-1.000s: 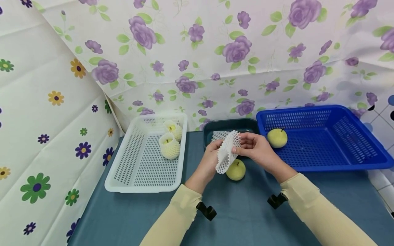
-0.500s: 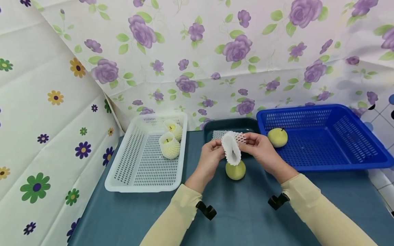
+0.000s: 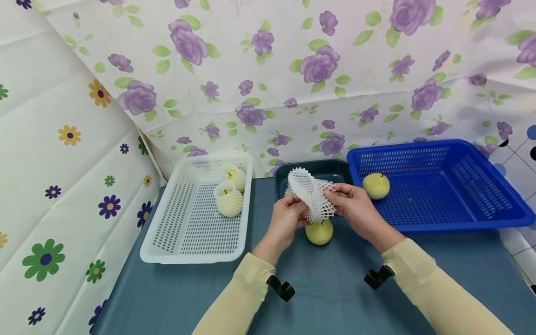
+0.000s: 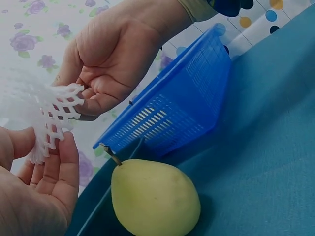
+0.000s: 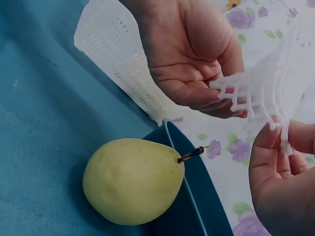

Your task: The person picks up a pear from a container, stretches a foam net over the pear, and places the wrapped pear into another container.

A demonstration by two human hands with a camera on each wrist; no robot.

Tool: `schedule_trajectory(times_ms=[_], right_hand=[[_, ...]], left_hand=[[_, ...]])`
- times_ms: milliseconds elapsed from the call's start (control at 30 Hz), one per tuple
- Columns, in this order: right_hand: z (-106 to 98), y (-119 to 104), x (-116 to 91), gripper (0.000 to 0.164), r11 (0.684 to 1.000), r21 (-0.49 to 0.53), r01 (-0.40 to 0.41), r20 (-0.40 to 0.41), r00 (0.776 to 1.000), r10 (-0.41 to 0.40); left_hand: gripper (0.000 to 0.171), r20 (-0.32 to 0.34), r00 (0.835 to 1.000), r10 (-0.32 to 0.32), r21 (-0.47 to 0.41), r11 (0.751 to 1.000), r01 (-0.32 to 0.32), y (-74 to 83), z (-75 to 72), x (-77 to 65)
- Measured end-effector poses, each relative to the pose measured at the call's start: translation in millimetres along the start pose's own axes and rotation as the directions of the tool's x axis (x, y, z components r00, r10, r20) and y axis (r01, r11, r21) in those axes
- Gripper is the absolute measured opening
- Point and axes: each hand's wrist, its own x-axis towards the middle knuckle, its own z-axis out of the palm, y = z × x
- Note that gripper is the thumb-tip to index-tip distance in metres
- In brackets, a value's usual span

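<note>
A white foam fruit net (image 3: 309, 190) is held up between both hands, its lattice spread at the lower edge. My left hand (image 3: 285, 219) pinches its left side between thumb and fingers. On the opposite side my right hand (image 3: 355, 208) pinches the edge, as the left wrist view also shows. Right below the net stands a yellow-green pear (image 3: 319, 233) on the table, stem up; the net's lower edge overlaps its top in the head view. In the right wrist view the pear (image 5: 133, 182) shows bare, beside the dark green tray (image 5: 189, 191).
At left, a white basket (image 3: 197, 232) holds two net-wrapped pears (image 3: 229, 203). The dark green tray (image 3: 310, 165) behind my hands has more netting in it. A blue basket (image 3: 444, 200) at right holds one bare pear (image 3: 376, 186). Flowered sheeting (image 3: 268, 70) hangs behind.
The net has turned in my hands: its oval opening faced the camera half a second ago, and now its lower edge spreads above the pear. The pears and containers keep their places.
</note>
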Motion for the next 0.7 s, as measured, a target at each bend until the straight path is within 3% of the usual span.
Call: schedule_trajectory(times_ms=[233,367,700], right_hand=[[5,19,-3,0.025,0.995,-0.075,-0.066,-0.076,0.995,0.061],[7,33,-6,0.028,0.987,-0.127,-0.094,-0.103,0.991,0.081],[3,56,-11,0.032,0.977,-0.192,-0.095,-0.125,0.990,0.072]], left_hand=[[0.022,-0.031,0.999,-0.036,0.026,0.999,0.037,-11.9,-1.7,1.7],[0.026,-0.043,0.997,-0.069,0.040,0.997,0.071,-18.6,-1.9,1.6],[0.028,-0.042,0.993,-0.112,0.087,0.990,0.116,-30.4,-2.4,3.5]])
